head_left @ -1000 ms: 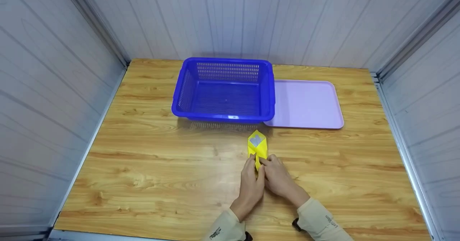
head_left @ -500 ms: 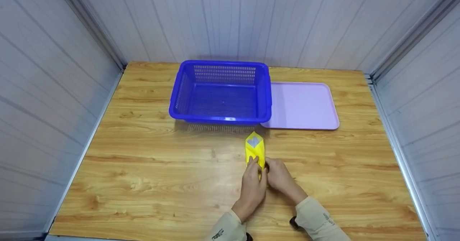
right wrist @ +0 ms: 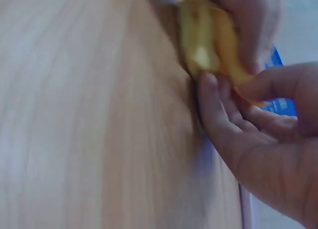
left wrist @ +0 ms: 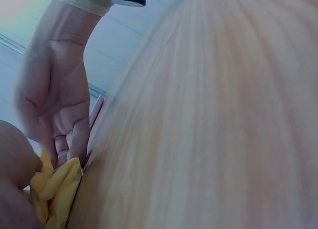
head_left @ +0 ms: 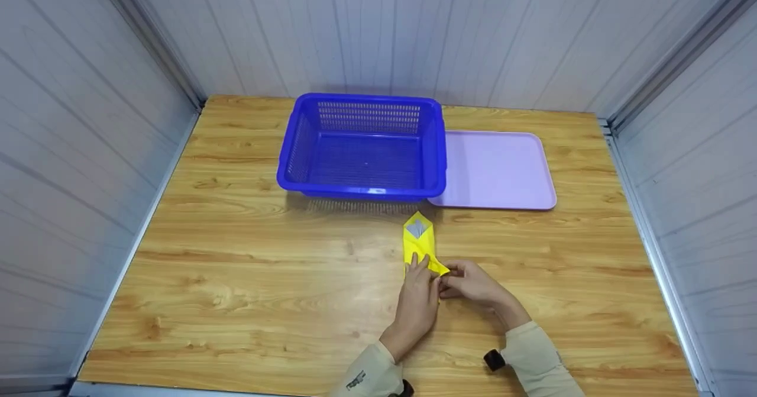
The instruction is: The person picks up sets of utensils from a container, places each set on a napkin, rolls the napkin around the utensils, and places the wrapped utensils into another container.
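A narrow yellow folded sheet point(head_left: 419, 243), pointed at its far end with a grey patch there, lies on the wooden table; paper or thin cloth, I cannot tell. My left hand point(head_left: 417, 299) rests on its near part, the fingers laid over the top. At the sheet's right edge, my right hand point(head_left: 473, 284) pinches a lifted corner between thumb and fingers. The right wrist view has that thumb point(right wrist: 278, 82) over the yellow flap point(right wrist: 231, 65). In the left wrist view the creased near end point(left wrist: 57, 189) shows beside the left hand point(left wrist: 17, 174). The left hand covers part of the sheet.
Beyond the sheet stands a blue plastic basket point(head_left: 361, 194) with slotted walls. A pink tray point(head_left: 497, 169) lies to its right, its left side partly behind the basket. Panelled walls point(head_left: 366, 30) enclose the table point(head_left: 248, 290) at the back and both sides.
My right hand has shifted right and drawn a corner of the yellow sheet outward. The left hand's fingers now lie flatter over the sheet. Basket and tray stay put; the head view shifted slightly.
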`<action>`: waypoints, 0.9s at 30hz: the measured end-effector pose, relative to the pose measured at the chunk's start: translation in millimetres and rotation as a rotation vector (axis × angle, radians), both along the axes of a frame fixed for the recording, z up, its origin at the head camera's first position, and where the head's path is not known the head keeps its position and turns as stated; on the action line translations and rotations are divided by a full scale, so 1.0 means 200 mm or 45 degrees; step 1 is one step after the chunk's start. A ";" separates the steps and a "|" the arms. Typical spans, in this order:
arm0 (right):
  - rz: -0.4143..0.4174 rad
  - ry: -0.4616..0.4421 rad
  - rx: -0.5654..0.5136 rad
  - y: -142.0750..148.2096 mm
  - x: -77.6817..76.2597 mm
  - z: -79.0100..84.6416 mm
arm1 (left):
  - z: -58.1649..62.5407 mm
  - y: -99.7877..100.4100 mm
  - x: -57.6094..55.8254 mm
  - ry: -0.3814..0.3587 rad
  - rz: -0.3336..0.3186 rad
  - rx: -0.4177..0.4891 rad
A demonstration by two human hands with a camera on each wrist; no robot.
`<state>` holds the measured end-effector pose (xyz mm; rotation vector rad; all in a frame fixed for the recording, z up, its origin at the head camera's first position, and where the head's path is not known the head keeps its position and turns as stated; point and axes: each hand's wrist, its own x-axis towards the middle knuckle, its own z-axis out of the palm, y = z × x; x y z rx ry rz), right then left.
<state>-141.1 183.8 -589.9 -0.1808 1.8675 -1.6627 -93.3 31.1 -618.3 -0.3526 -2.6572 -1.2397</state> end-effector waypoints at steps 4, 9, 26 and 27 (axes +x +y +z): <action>-0.147 -0.113 -0.053 -0.01 0.00 0.00 | 0.01 0.00 0.00 -0.061 -0.064 -0.125; -0.335 -0.115 0.057 -0.04 -0.01 -0.02 | 0.03 -0.01 -0.01 -0.152 -0.127 -0.069; -0.536 -0.099 0.322 -0.11 0.01 -0.05 | 0.03 -0.12 -0.04 -0.264 -0.185 -0.706; -0.533 -0.072 0.350 -0.12 0.01 -0.05 | 0.03 -0.12 -0.04 -0.278 -0.198 -0.710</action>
